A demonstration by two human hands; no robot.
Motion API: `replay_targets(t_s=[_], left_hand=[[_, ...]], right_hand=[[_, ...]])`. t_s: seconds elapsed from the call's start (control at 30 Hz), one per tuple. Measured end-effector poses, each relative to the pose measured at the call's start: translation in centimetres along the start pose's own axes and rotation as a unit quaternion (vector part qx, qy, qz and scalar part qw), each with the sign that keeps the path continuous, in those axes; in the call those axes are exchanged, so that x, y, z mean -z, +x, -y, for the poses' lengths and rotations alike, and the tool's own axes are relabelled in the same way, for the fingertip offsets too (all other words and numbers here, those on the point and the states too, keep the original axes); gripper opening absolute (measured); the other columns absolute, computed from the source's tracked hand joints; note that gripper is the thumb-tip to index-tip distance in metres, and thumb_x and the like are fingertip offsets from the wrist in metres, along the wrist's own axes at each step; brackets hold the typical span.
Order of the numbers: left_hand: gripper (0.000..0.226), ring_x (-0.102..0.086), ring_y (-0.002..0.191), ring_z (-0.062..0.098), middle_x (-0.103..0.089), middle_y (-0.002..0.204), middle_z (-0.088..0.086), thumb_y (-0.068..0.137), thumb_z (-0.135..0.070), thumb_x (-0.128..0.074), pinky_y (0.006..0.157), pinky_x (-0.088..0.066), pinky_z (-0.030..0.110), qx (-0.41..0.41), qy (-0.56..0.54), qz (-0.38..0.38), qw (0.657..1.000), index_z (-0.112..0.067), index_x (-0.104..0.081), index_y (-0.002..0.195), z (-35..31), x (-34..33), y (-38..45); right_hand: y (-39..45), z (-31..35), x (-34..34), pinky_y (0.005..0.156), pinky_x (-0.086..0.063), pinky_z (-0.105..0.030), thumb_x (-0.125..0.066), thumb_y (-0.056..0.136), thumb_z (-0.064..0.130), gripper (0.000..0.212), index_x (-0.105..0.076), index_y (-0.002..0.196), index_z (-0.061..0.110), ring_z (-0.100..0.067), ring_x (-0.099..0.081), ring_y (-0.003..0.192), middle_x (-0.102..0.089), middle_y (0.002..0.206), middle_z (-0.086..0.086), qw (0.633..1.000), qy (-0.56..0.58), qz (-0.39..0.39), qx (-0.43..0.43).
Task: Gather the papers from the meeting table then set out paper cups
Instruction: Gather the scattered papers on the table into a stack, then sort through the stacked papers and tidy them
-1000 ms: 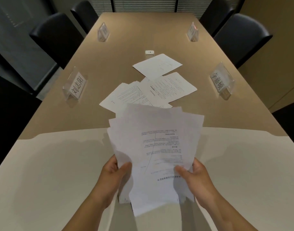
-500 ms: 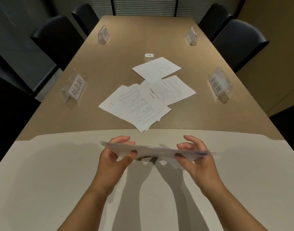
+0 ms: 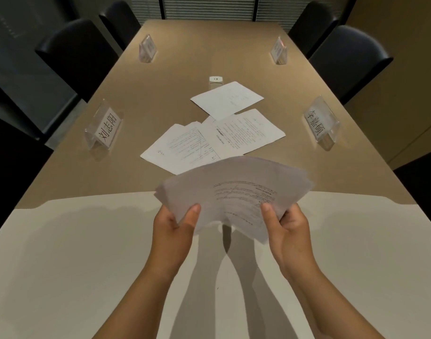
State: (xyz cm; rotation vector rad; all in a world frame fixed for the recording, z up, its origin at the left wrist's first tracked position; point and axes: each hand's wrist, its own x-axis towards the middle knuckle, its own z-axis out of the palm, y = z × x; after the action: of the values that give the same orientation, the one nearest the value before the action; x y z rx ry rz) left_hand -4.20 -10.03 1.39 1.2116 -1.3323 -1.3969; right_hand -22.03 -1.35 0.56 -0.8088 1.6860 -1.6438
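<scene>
I hold a fanned stack of printed papers (image 3: pixel 236 192) above the near, white part of the meeting table (image 3: pixel 87 253). My left hand (image 3: pixel 172 231) grips the stack's left edge with the thumb on top. My right hand (image 3: pixel 287 228) grips its right side the same way. The sheets tilt up, away from me. Beyond them, loose papers lie on the brown tabletop: an overlapping pair of sheets (image 3: pixel 182 148), a printed sheet (image 3: pixel 248 132) and a nearly blank sheet (image 3: pixel 226 99). No paper cups are in view.
Clear name stands sit along the table's sides: near left (image 3: pixel 105 127), near right (image 3: pixel 320 121), far left (image 3: pixel 148 48), far right (image 3: pixel 278 50). A small white device (image 3: pixel 215 81) lies behind the papers. Black chairs (image 3: pixel 349 57) line both sides.
The stack went from upright in front of me to flat and edge-on, and now tilts up again, fanned wider. Both hands have kept hold of it.
</scene>
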Motion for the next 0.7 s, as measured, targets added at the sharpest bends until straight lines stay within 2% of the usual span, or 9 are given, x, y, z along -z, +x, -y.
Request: replay_targets(t_s=[0.2, 0.33, 0.4, 0.5, 0.57, 0.63, 0.7], left_hand=[[0.036, -0.067, 0.104, 0.011, -0.072, 0.109, -0.007, 0.086, -0.015, -0.072, 0.086, -0.052, 0.028, 0.011, -0.002, 0.015, 1.000, -0.028, -0.060, 0.117, 0.8, 1.0, 0.7], [0.034, -0.066, 0.103, 0.008, -0.071, 0.110, -0.007, 0.093, -0.011, -0.062, 0.084, -0.053, 0.021, 0.007, 0.025, 0.043, 0.999, -0.024, -0.058, 0.124, 0.5, 0.1, 1.5], [0.029, -0.068, 0.099, 0.009, -0.072, 0.105, -0.007, 0.094, -0.010, -0.059, 0.076, -0.052, 0.016, 0.003, 0.026, 0.023, 0.999, -0.022, -0.060, 0.121, 0.3, -0.1, 1.7], [0.029, -0.070, 0.093, 0.006, -0.074, 0.101, -0.008, 0.093, -0.005, -0.061, 0.072, -0.054, 0.017, -0.006, 0.000, 0.002, 1.000, -0.024, -0.061, 0.114, 0.4, 0.5, 1.8], [0.031, -0.070, 0.094, 0.007, -0.073, 0.102, -0.009, 0.091, -0.005, -0.064, 0.075, -0.056, 0.022, 0.003, 0.007, 0.021, 1.000, -0.028, -0.061, 0.111, 1.0, 1.1, 1.7], [0.032, -0.069, 0.099, 0.011, -0.073, 0.105, -0.009, 0.089, -0.007, -0.067, 0.084, -0.057, 0.034, 0.030, 0.031, 0.047, 0.998, -0.032, -0.061, 0.108, 2.1, 1.5, 1.6], [0.032, -0.068, 0.102, 0.010, -0.072, 0.108, -0.010, 0.085, -0.013, -0.071, 0.091, -0.055, 0.040, 0.051, 0.045, 0.065, 0.996, -0.034, -0.061, 0.109, 3.0, 1.7, 1.3]], right_hand=[[0.6, -0.4, 1.1, 0.094, -0.053, -0.029, -0.073, 0.088, 0.012, 0.040, -0.058, 0.124, 0.022, -0.008, -0.070, 0.106, -0.075, 0.110, 0.008, 1.000, 0.006, 0.016, -0.024], [1.3, -0.2, 0.3, 0.091, -0.055, -0.023, -0.066, 0.094, 0.012, 0.023, -0.067, 0.107, 0.031, 0.000, -0.071, 0.098, -0.077, 0.099, 0.017, 0.999, -0.041, 0.019, -0.031], [1.7, 0.1, 0.1, 0.086, -0.054, -0.018, -0.063, 0.096, 0.011, 0.023, -0.068, 0.102, 0.032, 0.003, -0.071, 0.096, -0.077, 0.096, 0.022, 0.998, -0.049, 0.022, -0.030], [1.8, 0.4, 0.6, 0.077, -0.056, -0.013, -0.063, 0.095, 0.008, 0.024, -0.068, 0.103, 0.030, 0.003, -0.072, 0.093, -0.076, 0.096, 0.024, 0.998, -0.041, 0.034, -0.027], [1.7, 0.1, 0.8, 0.080, -0.058, -0.019, -0.066, 0.093, 0.007, 0.026, -0.066, 0.106, 0.030, 0.001, -0.072, 0.095, -0.076, 0.100, 0.022, 0.997, -0.051, 0.046, -0.042], [1.3, -0.6, 0.9, 0.088, -0.057, -0.028, -0.070, 0.091, 0.007, 0.030, -0.066, 0.109, 0.030, -0.003, -0.071, 0.100, -0.076, 0.105, 0.018, 0.995, -0.059, 0.049, -0.063], [0.8, -1.2, 0.8, 0.091, -0.056, -0.031, -0.070, 0.090, 0.005, 0.032, -0.067, 0.112, 0.029, -0.005, -0.071, 0.103, -0.076, 0.108, 0.014, 0.994, -0.046, 0.046, -0.084]])
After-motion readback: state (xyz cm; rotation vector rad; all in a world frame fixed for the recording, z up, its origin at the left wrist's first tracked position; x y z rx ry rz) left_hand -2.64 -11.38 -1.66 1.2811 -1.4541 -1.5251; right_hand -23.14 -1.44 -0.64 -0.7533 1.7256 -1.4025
